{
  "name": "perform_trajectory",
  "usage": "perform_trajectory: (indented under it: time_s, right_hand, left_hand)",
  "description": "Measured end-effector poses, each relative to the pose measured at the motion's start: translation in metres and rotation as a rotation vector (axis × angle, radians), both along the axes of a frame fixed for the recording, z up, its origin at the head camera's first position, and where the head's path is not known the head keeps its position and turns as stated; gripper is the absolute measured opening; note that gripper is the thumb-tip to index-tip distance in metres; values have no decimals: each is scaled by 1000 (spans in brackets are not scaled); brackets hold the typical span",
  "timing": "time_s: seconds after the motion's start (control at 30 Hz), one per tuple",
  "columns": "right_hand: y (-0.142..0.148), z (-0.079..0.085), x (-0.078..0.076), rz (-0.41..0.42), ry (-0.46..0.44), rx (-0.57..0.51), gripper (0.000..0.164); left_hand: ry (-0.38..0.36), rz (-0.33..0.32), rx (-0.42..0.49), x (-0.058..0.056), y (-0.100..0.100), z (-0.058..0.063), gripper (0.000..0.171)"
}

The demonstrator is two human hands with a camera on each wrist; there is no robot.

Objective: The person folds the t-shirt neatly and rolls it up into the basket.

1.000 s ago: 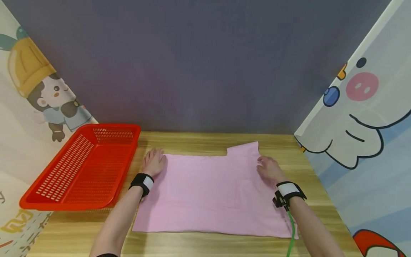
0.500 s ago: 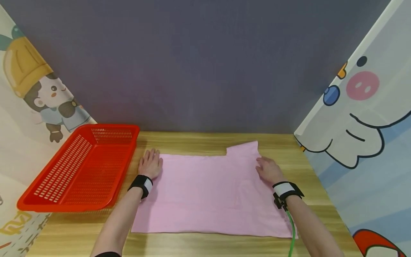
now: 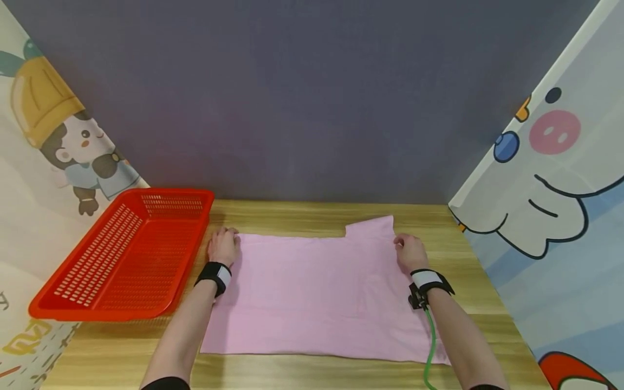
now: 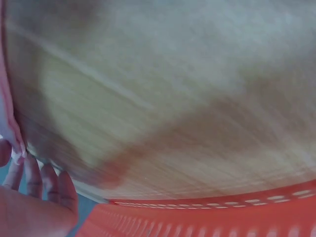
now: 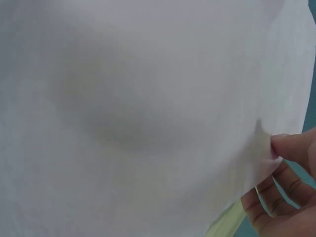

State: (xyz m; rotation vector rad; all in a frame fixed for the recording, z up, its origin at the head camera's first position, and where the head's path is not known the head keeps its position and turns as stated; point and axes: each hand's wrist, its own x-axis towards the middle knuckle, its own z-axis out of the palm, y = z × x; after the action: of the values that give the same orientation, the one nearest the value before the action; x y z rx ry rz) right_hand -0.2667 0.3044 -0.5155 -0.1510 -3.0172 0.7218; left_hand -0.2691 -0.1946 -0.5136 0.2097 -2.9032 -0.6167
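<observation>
A pink cloth point(image 3: 302, 287) lies spread on the wooden table, with a flap point(image 3: 371, 226) jutting out at its far right. At the cloth's far left corner, my left hand point(image 3: 223, 247) pinches the edge; the left wrist view shows the corner point(image 4: 18, 148) between thumb and index finger, the other fingers lying beyond it. My right hand point(image 3: 411, 252) pinches the cloth's right edge just below the flap. In the right wrist view, the thumb point(image 5: 291, 147) presses on the fabric point(image 5: 163, 98) and the remaining fingers curl beneath.
To the left of the cloth stands a red perforated plastic basket point(image 3: 141, 260), close beside my left forearm. A dark grey panel point(image 3: 312, 103) rises behind the table point(image 3: 292, 214). A green cable point(image 3: 431, 346) hangs from my right wristband.
My left hand has shifted slightly left, and its spread fingers have drawn in on the corner. My right hand's fingers have closed on the right edge. The cloth lies almost unchanged.
</observation>
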Motion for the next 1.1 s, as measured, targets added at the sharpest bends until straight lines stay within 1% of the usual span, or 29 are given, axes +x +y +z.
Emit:
perform_trajectory:
  time_s: [0.07, 0.17, 0.27, 0.47, 0.53, 0.63, 0.7, 0.77, 0.93, 1.0, 1.1]
  right_hand:
    - [0, 0, -1, -3, 18, 10, 12]
    - [0, 0, -1, -4, 24, 13, 16]
    - [0, 2, -1, -14, -10, -2, 21]
    - [2, 10, -1, -57, -117, -50, 34]
    - [4, 12, 0, -57, -152, -50, 35]
    - [6, 13, 1, -54, -201, -56, 35]
    - [6, 13, 3, -47, -214, -61, 35]
    - [7, 12, 3, -47, -203, -63, 34]
    - [10, 13, 3, -58, -123, -26, 29]
    - [12, 14, 3, -54, -101, -22, 27]
    - [13, 16, 2, -46, -75, -31, 25]
  left_hand:
    - [10, -1, 50, -1, -2, 2, 20]
    - [-11, 31, 136, -1, -4, 6, 18]
    - [-38, 54, 203, -2, -4, 11, 19]
    - [-33, 5, 342, -6, -6, 18, 29]
    - [-47, -6, 345, -7, -8, 19, 31]
    - [-78, -19, 319, -6, -9, 21, 31]
    - [-90, -23, 302, -5, -10, 22, 30]
    - [-87, -12, 301, -4, -10, 22, 28]
    - [-58, 42, 281, -2, -9, 23, 25]
    - [-54, 55, 274, -1, -9, 25, 24]
    - [-52, 57, 267, -1, -9, 26, 24]
